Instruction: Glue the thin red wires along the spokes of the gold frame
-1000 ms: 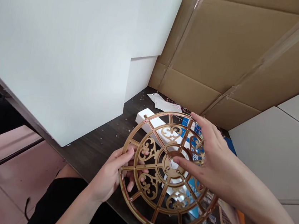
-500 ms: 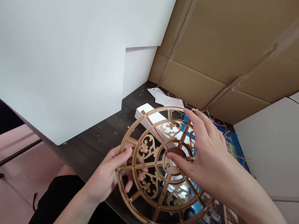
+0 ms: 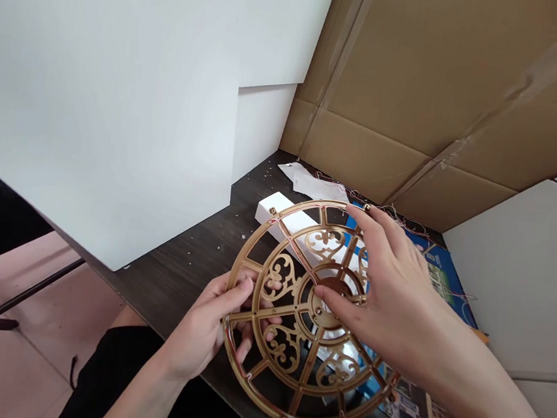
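A round gold openwork frame (image 3: 320, 316) with spokes, rings and scroll ornaments is held tilted above the dark table. Thin reddish wire (image 3: 296, 250) runs along one upper spoke and parts of the outer rim. My left hand (image 3: 213, 319) is closed around the left rim, thumb on top and fingers behind, seen through the gaps. Over the right side lies my right hand (image 3: 395, 283), its thumb at the hub and its fingertips at the upper rim. That hand covers the frame's right part.
Behind the frame, a white box (image 3: 271, 209) lies on the dark table (image 3: 194, 240). White paper pieces (image 3: 311, 182) and loose thin wires sit near the cardboard wall (image 3: 382, 133). Blue printed packaging (image 3: 446, 265) is at the right. A large white panel (image 3: 120, 97) stands at the left.
The whole view has shifted slightly, so the scene sits a little further right. Both hands keep the same hold on the gold frame.
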Demonstrator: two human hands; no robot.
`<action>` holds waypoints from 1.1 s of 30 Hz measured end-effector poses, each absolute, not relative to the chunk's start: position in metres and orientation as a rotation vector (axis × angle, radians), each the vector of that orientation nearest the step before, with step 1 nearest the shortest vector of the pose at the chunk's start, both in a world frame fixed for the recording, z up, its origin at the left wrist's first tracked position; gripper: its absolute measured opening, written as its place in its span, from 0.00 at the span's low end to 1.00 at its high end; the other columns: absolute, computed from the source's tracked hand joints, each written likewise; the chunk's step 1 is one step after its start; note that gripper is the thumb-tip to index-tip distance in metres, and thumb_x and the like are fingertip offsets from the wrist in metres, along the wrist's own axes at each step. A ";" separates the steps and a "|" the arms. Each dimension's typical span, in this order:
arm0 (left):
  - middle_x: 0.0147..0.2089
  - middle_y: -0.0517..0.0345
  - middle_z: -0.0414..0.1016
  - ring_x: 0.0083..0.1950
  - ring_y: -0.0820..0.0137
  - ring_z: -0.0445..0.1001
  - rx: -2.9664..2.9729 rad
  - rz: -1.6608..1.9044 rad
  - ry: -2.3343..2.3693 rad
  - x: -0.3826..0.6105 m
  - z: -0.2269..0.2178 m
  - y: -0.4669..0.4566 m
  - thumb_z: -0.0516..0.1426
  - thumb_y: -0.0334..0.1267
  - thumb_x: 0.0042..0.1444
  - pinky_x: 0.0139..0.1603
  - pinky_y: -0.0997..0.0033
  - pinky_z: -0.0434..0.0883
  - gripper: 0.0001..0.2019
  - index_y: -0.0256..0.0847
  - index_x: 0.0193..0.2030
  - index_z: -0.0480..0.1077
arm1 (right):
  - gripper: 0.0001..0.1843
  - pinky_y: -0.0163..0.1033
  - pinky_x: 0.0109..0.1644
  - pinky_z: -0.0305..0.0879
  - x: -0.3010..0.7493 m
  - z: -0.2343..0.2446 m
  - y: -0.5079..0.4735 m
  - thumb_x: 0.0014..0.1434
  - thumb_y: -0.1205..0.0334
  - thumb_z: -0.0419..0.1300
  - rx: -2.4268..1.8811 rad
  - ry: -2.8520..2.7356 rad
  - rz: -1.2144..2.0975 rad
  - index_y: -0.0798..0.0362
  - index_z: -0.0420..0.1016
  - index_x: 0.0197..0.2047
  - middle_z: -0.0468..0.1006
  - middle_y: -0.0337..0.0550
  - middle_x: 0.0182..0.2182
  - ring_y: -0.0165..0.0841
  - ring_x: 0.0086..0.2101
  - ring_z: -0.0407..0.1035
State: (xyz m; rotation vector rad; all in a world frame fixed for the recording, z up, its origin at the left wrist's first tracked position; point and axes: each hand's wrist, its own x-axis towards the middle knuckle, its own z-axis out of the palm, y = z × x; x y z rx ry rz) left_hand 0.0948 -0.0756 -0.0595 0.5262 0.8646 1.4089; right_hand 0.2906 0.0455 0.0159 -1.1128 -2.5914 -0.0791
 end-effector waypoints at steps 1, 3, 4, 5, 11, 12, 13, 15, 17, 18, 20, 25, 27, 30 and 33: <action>0.38 0.46 0.82 0.32 0.63 0.82 0.526 1.410 0.868 0.095 -0.060 -0.076 0.64 0.51 0.60 0.16 0.81 0.69 0.20 0.37 0.49 0.74 | 0.46 0.76 0.65 0.58 0.291 0.016 0.046 0.61 0.43 0.60 -1.107 -2.594 -0.089 0.50 0.47 0.75 0.53 0.62 0.71 0.63 0.69 0.50; 0.40 0.45 0.82 0.33 0.63 0.82 0.514 1.422 0.876 0.096 -0.061 -0.076 0.64 0.52 0.60 0.16 0.81 0.69 0.21 0.37 0.50 0.74 | 0.46 0.76 0.64 0.58 0.293 0.016 0.046 0.62 0.43 0.59 -1.087 -2.593 -0.103 0.50 0.47 0.75 0.52 0.63 0.71 0.64 0.69 0.50; 0.40 0.45 0.82 0.33 0.63 0.82 0.504 1.429 0.882 0.096 -0.062 -0.076 0.64 0.52 0.60 0.16 0.80 0.69 0.21 0.37 0.51 0.74 | 0.45 0.76 0.64 0.58 0.294 0.017 0.046 0.62 0.43 0.59 -1.074 -2.594 -0.105 0.50 0.47 0.75 0.52 0.63 0.71 0.64 0.69 0.50; 0.41 0.45 0.81 0.33 0.63 0.81 0.494 1.434 0.889 0.096 -0.063 -0.076 0.64 0.52 0.60 0.16 0.80 0.69 0.21 0.37 0.51 0.74 | 0.45 0.76 0.64 0.58 0.294 0.017 0.046 0.62 0.42 0.59 -1.061 -2.595 -0.106 0.50 0.47 0.75 0.52 0.62 0.71 0.63 0.69 0.50; 0.40 0.46 0.81 0.32 0.64 0.81 0.480 1.419 0.889 0.094 -0.066 -0.075 0.65 0.53 0.59 0.16 0.80 0.69 0.21 0.36 0.48 0.75 | 0.43 0.74 0.64 0.59 0.292 0.016 0.039 0.62 0.48 0.59 -1.105 -2.544 -0.188 0.50 0.46 0.74 0.53 0.61 0.71 0.60 0.69 0.50; 0.39 0.46 0.81 0.32 0.65 0.81 0.485 1.413 0.880 0.094 -0.065 -0.075 0.65 0.53 0.59 0.16 0.81 0.69 0.21 0.36 0.48 0.75 | 0.43 0.74 0.64 0.60 0.291 0.016 0.038 0.62 0.50 0.58 -1.115 -2.547 -0.205 0.50 0.46 0.74 0.53 0.61 0.71 0.60 0.69 0.50; 0.39 0.47 0.81 0.32 0.65 0.80 0.492 1.410 0.872 0.094 -0.064 -0.075 0.65 0.53 0.59 0.16 0.81 0.69 0.21 0.36 0.48 0.75 | 0.42 0.74 0.64 0.60 0.290 0.015 0.036 0.62 0.51 0.58 -1.119 -2.552 -0.219 0.51 0.46 0.74 0.53 0.62 0.71 0.59 0.69 0.51; 0.39 0.47 0.81 0.31 0.66 0.80 0.499 1.408 0.862 0.095 -0.062 -0.075 0.65 0.53 0.58 0.16 0.81 0.69 0.21 0.36 0.48 0.75 | 0.42 0.73 0.63 0.61 0.288 0.015 0.035 0.63 0.51 0.57 -1.117 -2.559 -0.243 0.52 0.46 0.74 0.54 0.63 0.71 0.59 0.69 0.51; 0.39 0.48 0.81 0.32 0.66 0.80 0.497 1.415 0.866 0.095 -0.062 -0.075 0.65 0.53 0.58 0.16 0.81 0.69 0.21 0.37 0.48 0.75 | 0.41 0.73 0.63 0.62 0.288 0.014 0.036 0.63 0.51 0.57 -1.113 -2.562 -0.249 0.52 0.47 0.74 0.53 0.63 0.71 0.60 0.69 0.51; 0.40 0.48 0.81 0.32 0.66 0.80 0.499 1.418 0.864 0.096 -0.062 -0.075 0.65 0.53 0.58 0.16 0.81 0.69 0.21 0.37 0.48 0.75 | 0.41 0.73 0.63 0.62 0.287 0.014 0.036 0.64 0.51 0.57 -1.109 -2.561 -0.239 0.52 0.47 0.74 0.53 0.63 0.71 0.59 0.69 0.51; 0.40 0.48 0.81 0.33 0.66 0.80 0.514 1.420 0.857 0.096 -0.063 -0.076 0.65 0.52 0.59 0.17 0.81 0.70 0.20 0.37 0.48 0.75 | 0.39 0.72 0.63 0.62 0.286 0.015 0.038 0.65 0.50 0.56 -1.103 -2.538 -0.200 0.52 0.49 0.73 0.54 0.62 0.71 0.58 0.69 0.52; 0.40 0.48 0.81 0.34 0.65 0.81 0.543 1.421 0.827 0.095 -0.066 -0.077 0.64 0.51 0.61 0.18 0.80 0.72 0.18 0.37 0.47 0.75 | 0.38 0.71 0.66 0.60 0.283 0.016 0.038 0.64 0.51 0.57 -1.115 -2.475 -0.149 0.53 0.52 0.73 0.56 0.61 0.70 0.55 0.69 0.53; 0.40 0.48 0.81 0.34 0.65 0.81 0.535 1.418 0.824 0.095 -0.066 -0.077 0.64 0.51 0.60 0.18 0.80 0.71 0.18 0.38 0.47 0.75 | 0.38 0.71 0.66 0.60 0.282 0.016 0.037 0.64 0.51 0.57 -1.114 -2.473 -0.144 0.53 0.52 0.72 0.56 0.61 0.70 0.55 0.69 0.52; 0.40 0.49 0.81 0.34 0.66 0.81 0.527 1.429 0.818 0.095 -0.066 -0.077 0.64 0.50 0.61 0.18 0.81 0.72 0.17 0.39 0.47 0.75 | 0.38 0.72 0.64 0.61 0.282 0.015 0.036 0.64 0.52 0.57 -1.119 -2.478 -0.154 0.53 0.52 0.72 0.56 0.62 0.70 0.56 0.69 0.53; 0.39 0.49 0.81 0.34 0.66 0.81 0.532 1.437 0.813 0.096 -0.066 -0.077 0.64 0.50 0.61 0.18 0.81 0.71 0.17 0.39 0.47 0.76 | 0.37 0.73 0.63 0.62 0.282 0.016 0.035 0.65 0.52 0.57 -1.120 -2.489 -0.167 0.53 0.52 0.72 0.56 0.63 0.70 0.57 0.69 0.53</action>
